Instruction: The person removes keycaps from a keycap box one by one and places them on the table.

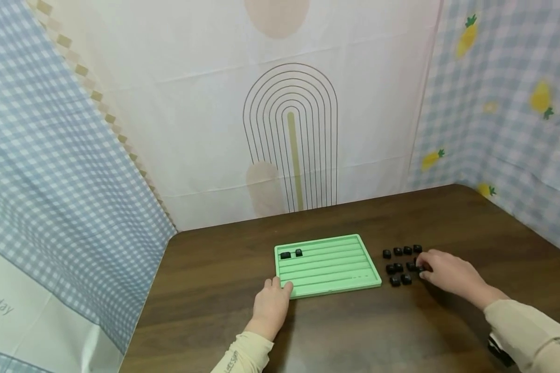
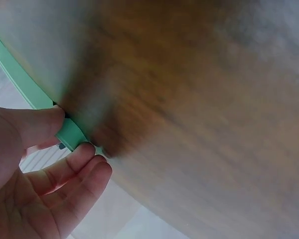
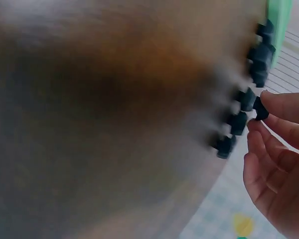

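Observation:
A light green ridged tray [image 1: 329, 264] lies on the table, with two black keycaps [image 1: 285, 255] in its far left part, one wider than the other. My left hand [image 1: 269, 305] grips the tray's near left corner, the thumb on one side of the rim and fingertips on the other in the left wrist view. To the right of the tray, several loose black keycaps [image 1: 398, 251] stand in rough rows. At their right end my right hand [image 1: 452, 272] pinches one black keycap [image 3: 260, 109] between thumb and fingers, close beside the others.
The brown wooden table [image 1: 205, 295] reaches back to a white patterned cloth [image 1: 205, 129]. Checked cloths hang at the left [image 1: 51, 155] and right [image 1: 508, 129]. A dark object [image 1: 499, 352] shows partly beneath the right sleeve.

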`<action>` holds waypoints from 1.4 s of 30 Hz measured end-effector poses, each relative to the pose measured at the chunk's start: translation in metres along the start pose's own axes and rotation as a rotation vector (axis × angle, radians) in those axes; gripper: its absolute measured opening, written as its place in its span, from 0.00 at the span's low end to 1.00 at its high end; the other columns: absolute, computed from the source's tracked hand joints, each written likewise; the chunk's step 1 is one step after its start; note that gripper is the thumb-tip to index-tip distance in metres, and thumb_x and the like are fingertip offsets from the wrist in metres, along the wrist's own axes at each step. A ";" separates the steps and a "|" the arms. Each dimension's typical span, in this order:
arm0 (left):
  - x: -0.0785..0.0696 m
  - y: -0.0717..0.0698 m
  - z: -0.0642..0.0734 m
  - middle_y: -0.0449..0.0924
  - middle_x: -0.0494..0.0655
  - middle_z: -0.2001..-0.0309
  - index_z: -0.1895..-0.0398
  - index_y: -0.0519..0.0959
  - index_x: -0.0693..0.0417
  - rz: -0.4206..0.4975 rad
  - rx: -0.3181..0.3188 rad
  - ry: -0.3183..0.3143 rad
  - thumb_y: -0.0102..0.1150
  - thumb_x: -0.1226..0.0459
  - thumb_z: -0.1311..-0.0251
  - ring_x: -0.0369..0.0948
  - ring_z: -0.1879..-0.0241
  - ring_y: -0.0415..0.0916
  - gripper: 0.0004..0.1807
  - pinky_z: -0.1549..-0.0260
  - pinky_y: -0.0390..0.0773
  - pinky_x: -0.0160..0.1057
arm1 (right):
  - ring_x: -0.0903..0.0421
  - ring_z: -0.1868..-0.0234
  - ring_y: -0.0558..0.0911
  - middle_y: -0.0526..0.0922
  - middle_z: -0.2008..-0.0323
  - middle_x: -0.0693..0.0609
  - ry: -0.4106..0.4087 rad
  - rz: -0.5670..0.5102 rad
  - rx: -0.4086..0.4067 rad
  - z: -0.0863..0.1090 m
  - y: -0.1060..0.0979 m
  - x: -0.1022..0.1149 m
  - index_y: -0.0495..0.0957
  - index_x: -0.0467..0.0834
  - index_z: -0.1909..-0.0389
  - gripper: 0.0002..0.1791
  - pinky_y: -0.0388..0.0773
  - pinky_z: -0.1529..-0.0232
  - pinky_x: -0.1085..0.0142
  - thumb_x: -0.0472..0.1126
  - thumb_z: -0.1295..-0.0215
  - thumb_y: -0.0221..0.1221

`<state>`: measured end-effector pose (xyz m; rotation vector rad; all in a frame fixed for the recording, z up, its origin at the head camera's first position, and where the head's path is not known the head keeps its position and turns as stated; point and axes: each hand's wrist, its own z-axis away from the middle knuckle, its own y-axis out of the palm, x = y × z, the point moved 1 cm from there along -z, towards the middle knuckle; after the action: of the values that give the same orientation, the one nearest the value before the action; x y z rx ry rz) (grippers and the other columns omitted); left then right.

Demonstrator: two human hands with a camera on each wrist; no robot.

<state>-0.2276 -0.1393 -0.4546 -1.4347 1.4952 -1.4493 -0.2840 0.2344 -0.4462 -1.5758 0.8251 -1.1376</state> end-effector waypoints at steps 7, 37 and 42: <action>0.003 -0.002 0.002 0.71 0.51 0.67 0.68 0.69 0.50 -0.023 0.016 -0.014 0.60 0.70 0.48 0.44 0.65 0.70 0.10 0.82 0.76 0.35 | 0.56 0.71 0.78 0.78 0.66 0.52 -0.023 0.016 0.014 0.000 0.019 0.007 0.77 0.45 0.64 0.09 0.72 0.77 0.61 0.39 0.47 0.63; 0.000 -0.004 -0.003 0.71 0.51 0.68 0.67 0.69 0.51 -0.025 0.052 -0.022 0.58 0.70 0.47 0.43 0.65 0.70 0.09 0.79 0.76 0.36 | 0.54 0.68 0.78 0.81 0.65 0.49 -0.042 -0.004 -0.077 -0.051 -0.007 0.051 0.78 0.43 0.61 0.09 0.74 0.74 0.58 0.40 0.43 0.61; -0.003 -0.005 -0.003 0.71 0.51 0.68 0.66 0.71 0.50 -0.017 0.071 -0.016 0.57 0.69 0.45 0.44 0.65 0.70 0.07 0.80 0.75 0.35 | 0.54 0.67 0.79 0.82 0.63 0.48 -0.068 -0.048 -0.128 -0.075 0.004 0.078 0.79 0.43 0.59 0.10 0.75 0.74 0.60 0.39 0.41 0.59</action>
<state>-0.2285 -0.1347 -0.4498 -1.4162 1.4105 -1.4830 -0.3287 0.1387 -0.4227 -1.7386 0.8335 -1.0769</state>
